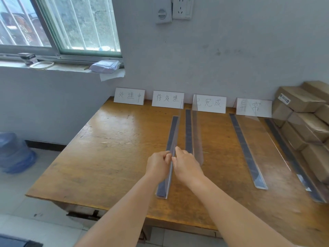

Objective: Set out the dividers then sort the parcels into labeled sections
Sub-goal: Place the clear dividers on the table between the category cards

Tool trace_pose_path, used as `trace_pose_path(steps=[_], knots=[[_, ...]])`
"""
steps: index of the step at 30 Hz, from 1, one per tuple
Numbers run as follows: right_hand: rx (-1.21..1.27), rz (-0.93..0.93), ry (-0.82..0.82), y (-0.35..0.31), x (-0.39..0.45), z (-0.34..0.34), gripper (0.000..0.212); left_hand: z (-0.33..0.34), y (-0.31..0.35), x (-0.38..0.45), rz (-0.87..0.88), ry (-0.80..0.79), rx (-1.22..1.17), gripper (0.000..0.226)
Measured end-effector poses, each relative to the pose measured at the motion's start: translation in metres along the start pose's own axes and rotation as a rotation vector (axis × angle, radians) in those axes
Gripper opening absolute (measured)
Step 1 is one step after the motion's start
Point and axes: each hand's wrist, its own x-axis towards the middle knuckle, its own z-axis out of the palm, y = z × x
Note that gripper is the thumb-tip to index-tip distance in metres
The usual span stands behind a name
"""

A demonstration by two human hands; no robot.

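both hands meet on the top edge of one clear divider (171, 148) with a dark base strip. left hand (157, 165) has its fingers curled onto the upright clear wall from the left side; right hand (187, 165) pinches the same edge from the right, index finger raised along it. the hands touch or nearly touch across the wall. the held divider stands on the wooden table (110, 157), running from near the front edge toward the wall.

just right of the grip stands a second divider (193, 132), roughly parallel and close beside the held one. further right, well apart, a third divider (249, 154), and beyond it a fourth divider (292, 161) just beside the stacked brown parcels (302, 122). one parcel carries a white printed sticker; its text is too small to read.

beyond the grip, four white handwritten cards stand along the wall. from left to right: card "处理中" (129, 96), card "待处理" (167, 98), card "已完成" (210, 103), card "异常" (253, 107). the held divider points toward the gap between the second and third cards.

up and left of the grip, a window (58, 25) with a wrapped white bundle (104, 66) on its sill. above, a wall socket (182, 8).
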Motion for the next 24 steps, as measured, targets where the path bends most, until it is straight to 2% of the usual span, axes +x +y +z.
trace_pose_path(steps=[6,13,24], knots=[[0.033,0.045,0.012,-0.008,0.004,0.008,0.037,-0.013,0.014,-0.012,0.017,0.156,0.286,0.033],[-0.023,0.046,0.022,-0.038,-0.001,0.018,0.069,-0.048,-0.013,-0.01,0.05,0.196,0.559,0.021],[-0.126,0.038,0.032,-0.146,0.011,0.069,0.078,-0.158,-0.078,-0.006,0.021,0.205,0.589,0.04]])
